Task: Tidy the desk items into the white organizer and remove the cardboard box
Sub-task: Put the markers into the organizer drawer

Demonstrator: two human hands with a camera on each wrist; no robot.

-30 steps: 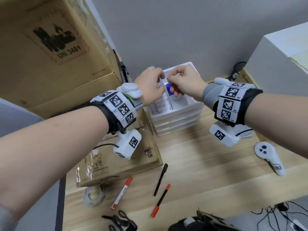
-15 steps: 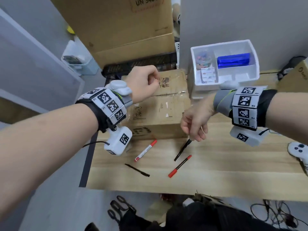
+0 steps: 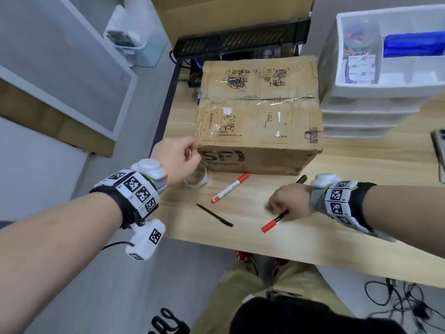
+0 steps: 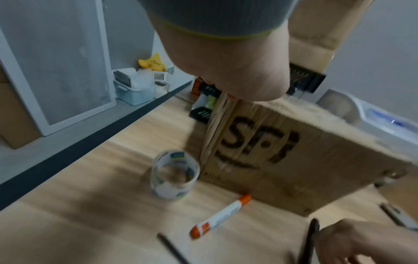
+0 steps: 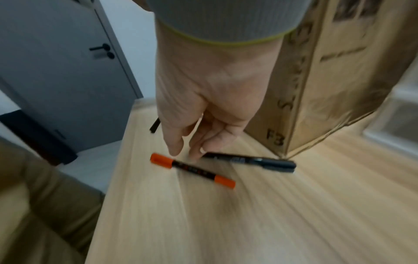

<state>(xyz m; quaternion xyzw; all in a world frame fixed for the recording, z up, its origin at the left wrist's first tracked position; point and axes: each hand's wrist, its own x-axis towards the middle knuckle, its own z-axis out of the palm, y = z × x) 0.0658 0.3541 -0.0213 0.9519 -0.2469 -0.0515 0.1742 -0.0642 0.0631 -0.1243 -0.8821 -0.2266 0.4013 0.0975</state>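
Note:
The taped cardboard box (image 3: 260, 121) stands mid-desk, with the white organizer (image 3: 339, 44) to its right. In front lie a clear tape roll (image 3: 197, 179), a white marker with a red cap (image 3: 230, 188), a thin black pen (image 3: 214, 215), a red-capped black marker (image 3: 273, 221) and a black marker (image 3: 302, 178). My left hand (image 3: 190, 153) hovers curled by the box's front left corner, above the tape roll (image 4: 175, 176), holding nothing. My right hand (image 5: 185, 153) points down with fairly straight fingers. Its tips touch the desk between the red-capped marker (image 5: 192, 169) and the black marker's (image 5: 251, 161) end.
A phone (image 3: 439, 150) lies at the desk's right edge. A large carton (image 3: 228, 10) and a black rack (image 3: 240, 42) stand behind the desk. On the floor are a white bin (image 3: 130, 42) at left and cables (image 3: 397, 300) at right.
Both hands left the organizer. The right one came down to the markers at the desk front; the left one dropped to the box's front left corner. The head view tilted down.

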